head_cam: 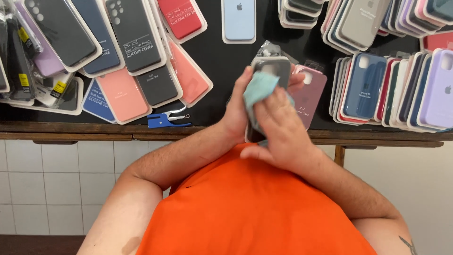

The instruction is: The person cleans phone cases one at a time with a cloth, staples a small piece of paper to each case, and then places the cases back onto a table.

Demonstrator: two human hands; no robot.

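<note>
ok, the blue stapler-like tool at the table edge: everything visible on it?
The small blue hand tool with silver metal jaws looks like a plier-type stapler or punch: blue painted handles, shiny metal front part pointing right. It lies flat on the black tabletop near the wooden front edge, beside the packaged pink and blue phone cases. Neither hand touches it.

- The phone case (276,71) in hand looks dark grey, though it is mostly covered.
- The cloth (258,89) against it is pale teal.
- The tabletop (222,61) is black with a brown wooden edge.
- The hole punch (167,120) is blue with silver metal.
- The packaged cases: one salmon pink (122,94), one light blue (239,19), one lilac (439,89), one mauve (311,94).
- The shirt (255,208) is plain bright orange.
- The wall tiles (52,184) are white.
</note>
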